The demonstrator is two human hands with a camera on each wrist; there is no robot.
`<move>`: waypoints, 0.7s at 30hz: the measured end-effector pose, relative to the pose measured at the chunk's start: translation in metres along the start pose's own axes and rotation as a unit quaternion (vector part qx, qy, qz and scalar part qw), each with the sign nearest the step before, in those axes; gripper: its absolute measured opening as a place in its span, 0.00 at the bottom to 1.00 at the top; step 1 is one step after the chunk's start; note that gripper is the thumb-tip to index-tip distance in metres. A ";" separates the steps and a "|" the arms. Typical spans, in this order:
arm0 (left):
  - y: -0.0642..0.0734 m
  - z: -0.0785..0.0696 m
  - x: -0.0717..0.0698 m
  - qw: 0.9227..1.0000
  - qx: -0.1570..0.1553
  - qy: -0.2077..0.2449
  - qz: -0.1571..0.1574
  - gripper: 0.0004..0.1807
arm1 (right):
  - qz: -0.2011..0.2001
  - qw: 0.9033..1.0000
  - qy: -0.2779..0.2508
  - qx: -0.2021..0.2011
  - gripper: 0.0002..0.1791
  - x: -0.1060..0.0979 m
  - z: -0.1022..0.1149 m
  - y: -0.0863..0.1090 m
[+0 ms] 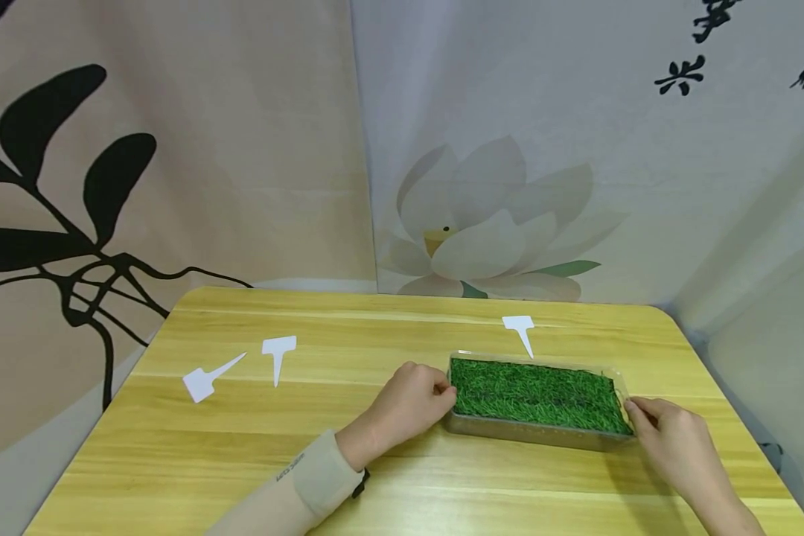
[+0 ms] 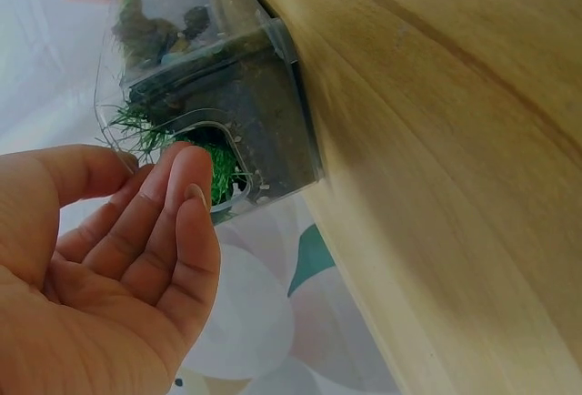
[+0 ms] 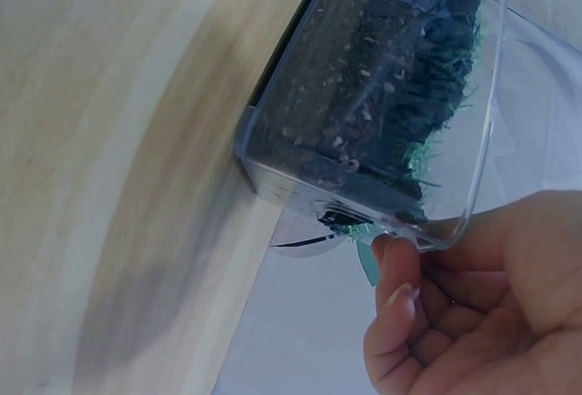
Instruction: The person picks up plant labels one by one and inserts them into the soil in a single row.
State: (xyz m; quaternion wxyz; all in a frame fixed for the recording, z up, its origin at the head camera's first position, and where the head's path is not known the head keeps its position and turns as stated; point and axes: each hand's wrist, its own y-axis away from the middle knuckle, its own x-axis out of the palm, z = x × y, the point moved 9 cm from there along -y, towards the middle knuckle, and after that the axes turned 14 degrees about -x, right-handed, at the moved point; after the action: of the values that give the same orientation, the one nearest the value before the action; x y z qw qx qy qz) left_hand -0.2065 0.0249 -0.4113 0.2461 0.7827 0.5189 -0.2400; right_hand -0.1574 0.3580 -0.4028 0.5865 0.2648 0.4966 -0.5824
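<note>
In the head view a clear plastic box [image 1: 529, 430] stands right of centre at the wooden table. Green artificial grass [image 1: 536, 394] covers its top, and dark soil with pale specks [image 3: 350, 76] shows through the wall in the right wrist view. My left hand [image 1: 409, 402] pinches the rim at the box's left end, beside a rounded cut-out [image 2: 232, 154] where grass pokes through. At the opposite end my right hand [image 1: 680, 439] grips the rim between thumb and fingers. Whether the box's base touches the table everywhere I cannot tell.
Three white T-shaped plant labels lie on the table [image 1: 241, 461]: a tilted label [image 1: 199, 385] and an upright label [image 1: 278, 347] at left, and another label [image 1: 519, 324] just behind the box. A printed curtain [image 1: 275, 149] hangs behind the table's far edge.
</note>
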 end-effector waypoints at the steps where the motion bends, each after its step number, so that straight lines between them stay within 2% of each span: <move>1: 0.000 -0.001 0.000 1.000 0.001 0.001 -0.001 0.20 | -0.002 1.000 0.000 0.000 0.13 -0.001 0.000 0.001; 9: 0.003 0.002 -0.006 1.000 -0.015 0.001 -0.009 0.28 | 0.010 1.000 -0.016 0.005 0.13 0.002 0.002 -0.004; 21: 0.019 0.014 -0.024 0.999 -0.019 -0.002 -0.029 0.26 | 0.023 0.999 -0.042 0.002 0.13 0.011 0.023 -0.008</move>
State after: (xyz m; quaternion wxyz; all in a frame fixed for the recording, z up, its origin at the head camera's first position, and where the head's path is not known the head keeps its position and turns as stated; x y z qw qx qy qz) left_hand -0.1989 -0.0070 -0.4040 0.2547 0.7619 0.5456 -0.2387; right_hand -0.1604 0.3316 -0.4018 0.6194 0.2529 0.4640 -0.5805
